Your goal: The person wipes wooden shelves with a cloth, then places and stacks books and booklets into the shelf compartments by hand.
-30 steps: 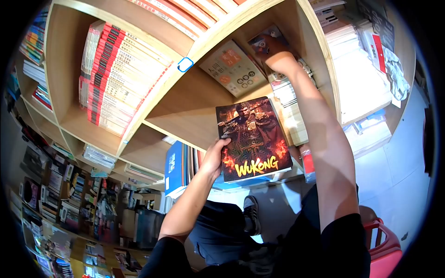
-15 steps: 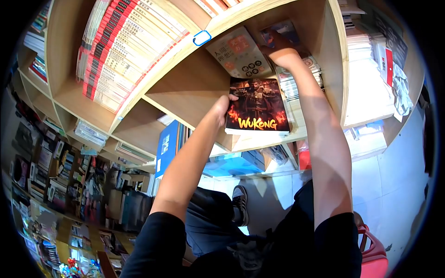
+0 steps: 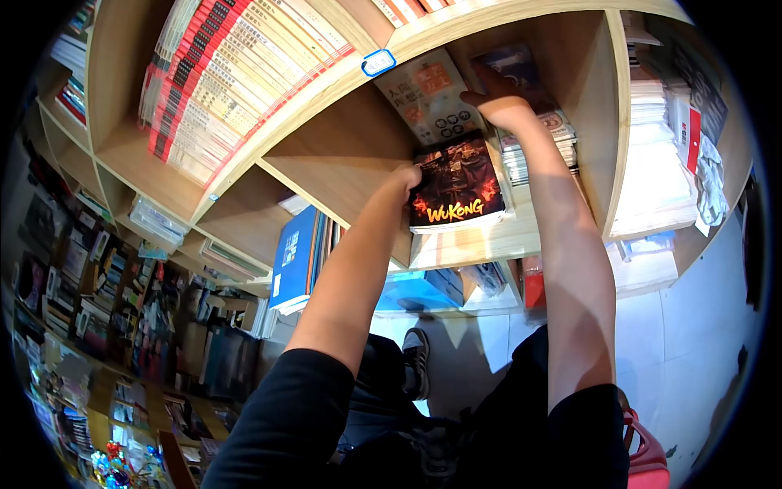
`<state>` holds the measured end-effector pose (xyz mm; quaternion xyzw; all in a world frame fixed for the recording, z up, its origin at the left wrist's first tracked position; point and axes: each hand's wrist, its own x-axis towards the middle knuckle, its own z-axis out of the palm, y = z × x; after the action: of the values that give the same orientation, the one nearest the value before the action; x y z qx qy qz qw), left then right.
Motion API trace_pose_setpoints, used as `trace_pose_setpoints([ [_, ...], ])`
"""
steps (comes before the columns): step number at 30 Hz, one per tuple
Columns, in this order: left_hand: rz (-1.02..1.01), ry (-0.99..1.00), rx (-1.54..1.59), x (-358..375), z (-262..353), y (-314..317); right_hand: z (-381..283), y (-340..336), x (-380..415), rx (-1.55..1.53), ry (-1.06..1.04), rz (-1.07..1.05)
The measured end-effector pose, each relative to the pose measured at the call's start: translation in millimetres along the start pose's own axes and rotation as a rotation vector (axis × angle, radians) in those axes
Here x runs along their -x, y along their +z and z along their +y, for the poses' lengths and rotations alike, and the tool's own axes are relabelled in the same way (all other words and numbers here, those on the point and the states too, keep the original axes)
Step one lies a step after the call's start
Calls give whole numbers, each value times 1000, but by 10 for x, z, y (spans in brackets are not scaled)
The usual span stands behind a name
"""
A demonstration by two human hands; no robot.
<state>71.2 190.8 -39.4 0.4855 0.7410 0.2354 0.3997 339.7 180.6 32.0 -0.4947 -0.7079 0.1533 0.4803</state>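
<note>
Inside a wooden shelf compartment lies a dark book titled WUKONG [image 3: 458, 179], with flames on its cover. My left hand [image 3: 411, 178] is at its left edge, the thumb near the cover and the other fingers hidden. Deeper in, my right hand [image 3: 498, 102] reaches toward the back, thumb and fingers spread, in front of a dark blue book [image 3: 513, 63]. A pale book with orange and black characters [image 3: 425, 96] leans against the back wall, left of my right hand. Beneath my right wrist is a stack of small books [image 3: 521, 159].
Red-and-white spined books [image 3: 236, 81] fill the upper left compartment. A blue book [image 3: 292, 257] stands below left, and a blue box [image 3: 419, 289] sits on the lower shelf. White paper stacks [image 3: 652, 155] are at right. A red stool [image 3: 648, 456] stands on the floor.
The WUKONG book has moved a little deeper into the compartment and tilted slightly, with my left hand following. The camera view has shifted slightly. My right hand stays at the back.
</note>
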Motion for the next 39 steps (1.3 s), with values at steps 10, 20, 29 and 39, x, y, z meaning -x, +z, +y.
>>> trace_pose_setpoints([
  [10, 40, 917, -828, 1339, 157, 244, -85, 26, 52, -8, 25, -120],
  [20, 23, 966, -921, 1257, -242, 307, 205, 398, -137, 10, -12, 52],
  [29, 160, 1001, -1070, 1216, -402, 407, 189, 428, -107, -9, -9, 35],
  [39, 198, 1079, -1088, 1137, -299, 482, 255, 393, -141, -62, -50, 22],
])
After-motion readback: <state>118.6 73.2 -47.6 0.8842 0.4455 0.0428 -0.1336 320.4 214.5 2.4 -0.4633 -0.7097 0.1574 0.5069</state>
